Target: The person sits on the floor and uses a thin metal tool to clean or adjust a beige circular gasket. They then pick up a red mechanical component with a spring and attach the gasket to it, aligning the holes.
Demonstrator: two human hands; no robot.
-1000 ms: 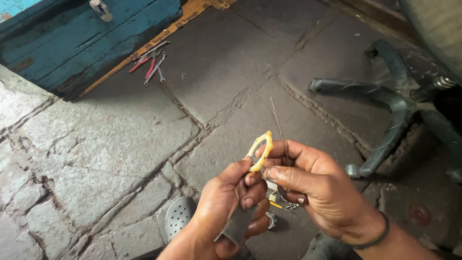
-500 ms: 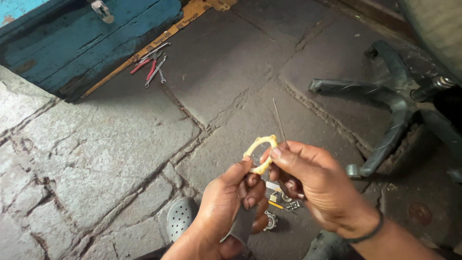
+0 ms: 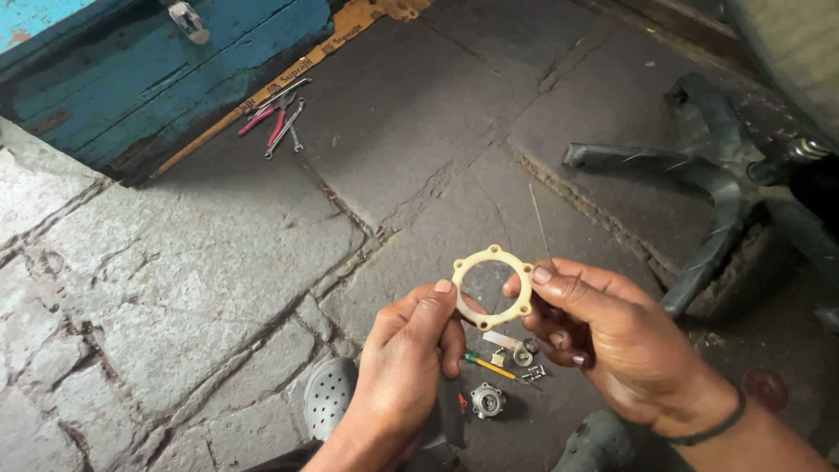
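Note:
A cream plastic ring with several small holes around its rim is held up flat to the camera over a stone floor. My left hand pinches its lower left edge with the fingertips. Gripping the ring's right edge between thumb and fingers is my right hand, which wears a dark band at the wrist. Under the hands lie small parts on the floor: a round metal piece, a yellow-and-green stick and a few tiny metal bits. A dark object sits low in my left palm, mostly hidden.
A blue wooden box stands at the top left, with red-handled pliers and metal tools in front of it. A dark chair base spreads at the right. A thin wire lies on the stone. Grey clogs show below.
The ring has turned from edge-on to face-on, so its full circle and holes now show. Both hands stayed in about the same place.

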